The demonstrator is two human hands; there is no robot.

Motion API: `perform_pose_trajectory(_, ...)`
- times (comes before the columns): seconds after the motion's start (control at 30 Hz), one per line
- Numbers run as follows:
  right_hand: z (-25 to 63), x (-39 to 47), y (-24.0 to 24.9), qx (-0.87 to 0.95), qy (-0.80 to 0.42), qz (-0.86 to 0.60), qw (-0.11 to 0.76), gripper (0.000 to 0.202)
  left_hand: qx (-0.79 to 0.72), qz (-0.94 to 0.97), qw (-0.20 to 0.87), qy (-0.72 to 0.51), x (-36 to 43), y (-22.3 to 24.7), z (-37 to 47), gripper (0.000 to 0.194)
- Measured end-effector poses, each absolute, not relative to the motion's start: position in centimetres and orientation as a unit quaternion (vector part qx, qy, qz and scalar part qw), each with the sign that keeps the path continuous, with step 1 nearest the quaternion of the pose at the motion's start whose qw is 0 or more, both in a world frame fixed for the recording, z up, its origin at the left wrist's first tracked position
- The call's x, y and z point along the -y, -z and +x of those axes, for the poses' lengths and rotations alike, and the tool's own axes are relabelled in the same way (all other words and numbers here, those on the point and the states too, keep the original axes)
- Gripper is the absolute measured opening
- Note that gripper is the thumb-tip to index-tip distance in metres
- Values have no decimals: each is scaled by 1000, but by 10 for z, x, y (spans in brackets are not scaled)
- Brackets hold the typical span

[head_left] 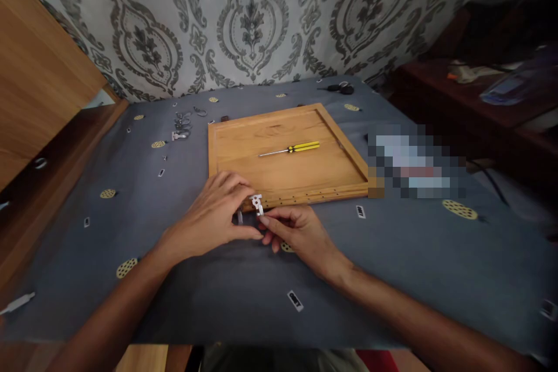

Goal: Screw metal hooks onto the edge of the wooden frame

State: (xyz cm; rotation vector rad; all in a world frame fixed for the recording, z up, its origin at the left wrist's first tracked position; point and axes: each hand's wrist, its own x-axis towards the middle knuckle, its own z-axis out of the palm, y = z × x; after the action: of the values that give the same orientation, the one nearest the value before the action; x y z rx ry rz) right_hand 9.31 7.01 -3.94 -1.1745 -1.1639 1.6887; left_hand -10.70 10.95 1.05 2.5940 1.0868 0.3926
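A wooden framed board [265, 175] lies flat on the blue patterned cloth. A screwdriver [290, 149] with a yellow and black handle rests on its panel. Along the board's near edge runs a row of small dark holes. My right hand [300, 235] pinches a small silver metal hook [257, 203] with a holed plate, upright at that edge. My left hand [218, 209] lies over the board's near left corner, thumb apart from the fingers. Beneath it a second piece of metal [239, 217] partly shows; the hand hides the rest.
Several metal hooks [182, 122] lie left of the board, with a tiny screw-like piece [164, 157] nearer me. Black keys [342, 88] sit at the back. A blurred-out object [412, 160] is right of the board. Wooden furniture [47, 52] stands at left.
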Motion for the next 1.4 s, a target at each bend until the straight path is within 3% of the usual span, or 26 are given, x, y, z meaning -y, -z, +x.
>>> perform_pose_trajectory(0.2,93,-70,37,454,-676,-461,353,35,-385,905,129,-126,-107,-4,-104,44)
perform_pose_trajectory(0.6,93,-69,30,480,-664,-477,318,22,-384,905,123,-134,-106,2,-100,35)
perform_pose_trajectory(1.4,94,-65,34,518,-637,-468,325,22,-395,897,152,-129,-106,-1,-100,32)
